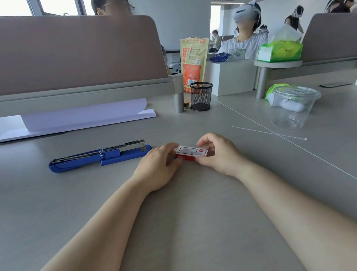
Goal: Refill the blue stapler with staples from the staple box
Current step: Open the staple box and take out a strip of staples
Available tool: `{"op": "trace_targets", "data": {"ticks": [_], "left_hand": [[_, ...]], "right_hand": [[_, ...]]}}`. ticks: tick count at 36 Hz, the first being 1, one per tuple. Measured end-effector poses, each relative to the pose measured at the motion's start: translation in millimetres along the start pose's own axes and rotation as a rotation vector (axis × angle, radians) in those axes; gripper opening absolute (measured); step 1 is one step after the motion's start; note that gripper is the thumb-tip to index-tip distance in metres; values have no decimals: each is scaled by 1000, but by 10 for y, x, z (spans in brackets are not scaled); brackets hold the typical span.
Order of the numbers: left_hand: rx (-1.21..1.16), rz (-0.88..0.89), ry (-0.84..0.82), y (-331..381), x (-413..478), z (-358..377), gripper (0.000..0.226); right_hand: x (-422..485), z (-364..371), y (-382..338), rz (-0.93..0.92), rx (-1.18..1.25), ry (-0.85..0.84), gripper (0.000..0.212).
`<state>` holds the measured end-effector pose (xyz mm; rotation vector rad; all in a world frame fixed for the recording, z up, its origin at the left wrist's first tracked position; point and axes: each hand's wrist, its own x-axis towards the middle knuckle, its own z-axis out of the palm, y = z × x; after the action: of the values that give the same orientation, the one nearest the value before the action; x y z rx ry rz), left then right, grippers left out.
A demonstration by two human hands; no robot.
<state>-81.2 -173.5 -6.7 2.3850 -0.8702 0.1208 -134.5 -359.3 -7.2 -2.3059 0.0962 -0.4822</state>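
Observation:
A small red and white staple box (192, 152) lies on the grey desk at centre. My left hand (159, 167) grips its left end and my right hand (218, 153) pinches its right end between thumb and fingers. The blue stapler (100, 158) lies flat on the desk to the left of my hands, swung fully open, its metal magazine rail on top. The stapler's right tip is close to my left hand's fingers but apart from them.
A stack of white paper (76, 120) lies at the back left. A black mesh pen cup (202, 96) stands behind the box. A clear plastic tub (293, 107) and a white cable tie (269, 133) lie to the right. People sit beyond the desk dividers.

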Motion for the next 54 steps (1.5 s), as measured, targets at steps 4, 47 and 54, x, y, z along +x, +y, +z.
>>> {"op": "trace_targets", "data": {"ticks": [4, 47, 54], "left_hand": [[69, 2, -4, 2, -4, 8, 40], [155, 106, 28, -30, -25, 14, 37], [159, 105, 46, -42, -10, 33, 34]], "right_hand": [[-9, -11, -7, -3, 50, -26, 36], [-38, -261, 107, -7, -42, -123, 17], [-48, -283, 51, -47, -126, -142, 23]]}}
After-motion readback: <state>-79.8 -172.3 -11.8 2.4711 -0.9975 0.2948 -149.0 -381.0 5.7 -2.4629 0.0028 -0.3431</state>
